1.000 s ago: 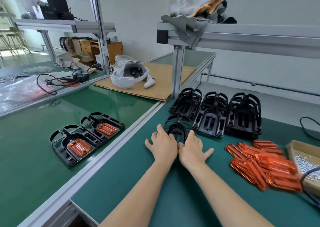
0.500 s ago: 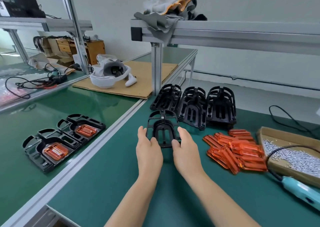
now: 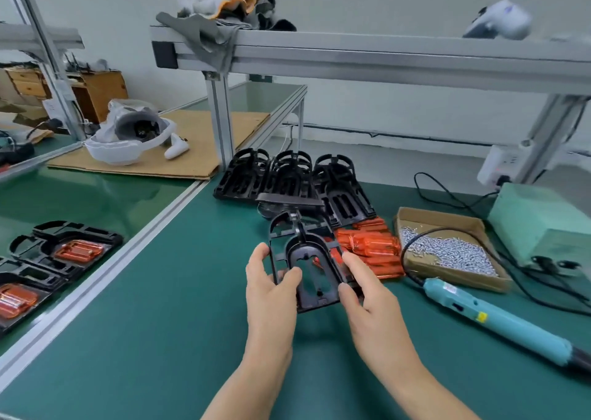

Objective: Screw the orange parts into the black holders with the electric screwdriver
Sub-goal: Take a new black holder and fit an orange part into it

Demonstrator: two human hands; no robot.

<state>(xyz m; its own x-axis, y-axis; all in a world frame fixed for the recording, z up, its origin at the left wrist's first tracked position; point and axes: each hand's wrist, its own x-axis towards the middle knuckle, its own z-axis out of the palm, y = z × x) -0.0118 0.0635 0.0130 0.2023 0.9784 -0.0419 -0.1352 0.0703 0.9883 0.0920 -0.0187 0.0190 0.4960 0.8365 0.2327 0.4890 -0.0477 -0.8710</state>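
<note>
Pinching a black holder [image 3: 307, 259] by its two long edges, the left hand [image 3: 271, 287] and right hand [image 3: 367, 295] lift it above the green mat [image 3: 160, 323], thumbs on top. It looks like light, rigid, openwork moulded plastic, best held by the rims. Glossy orange parts [image 3: 367, 250] lie just behind; the electric screwdriver [image 3: 499, 320] rests to the right.
</note>
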